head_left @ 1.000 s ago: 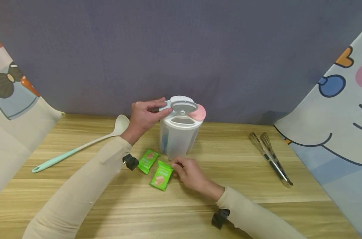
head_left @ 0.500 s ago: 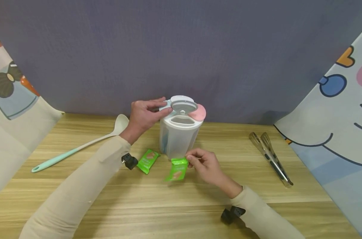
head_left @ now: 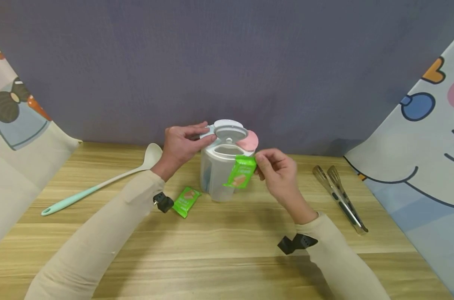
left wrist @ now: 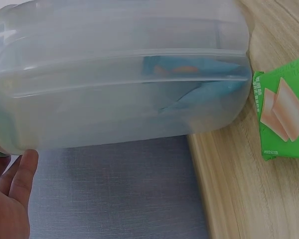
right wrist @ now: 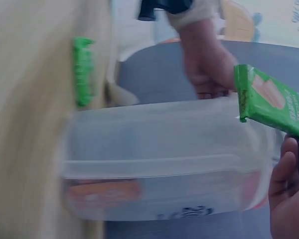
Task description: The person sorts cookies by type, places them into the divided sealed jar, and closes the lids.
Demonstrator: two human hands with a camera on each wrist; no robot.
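A translucent food container (head_left: pixel 223 179) stands upright with its white flap lid (head_left: pixel 231 131) raised over an opening. My left hand (head_left: pixel 180 146) grips the container's top left side by the light-blue lid (head_left: pixel 207 132), thumb on top. Between thumb and fingers, my right hand (head_left: pixel 281 175) pinches one end of a green wafer packet (head_left: pixel 243 173). This packet hangs in front of the container's upper right, just below the opening. A second green wafer packet (head_left: pixel 186 202) lies on the table at the container's front left. Through the walls show a blue packet (left wrist: pixel 199 82) and an orange-red one (right wrist: pixel 104 191).
A ladle (head_left: pixel 111 181) with a mint handle lies at the left, its bowl behind my left wrist. Metal tongs (head_left: pixel 339 200) lie at the right of the wooden table (head_left: pixel 212 258). Behind the container rises a grey fabric wall (head_left: pixel 227 62). The pink lid (head_left: pixel 249 141) is down.
My right hand has lifted the nearer wafer packet off the table and carried it up and right to the container's upper front. My left hand stays in place.
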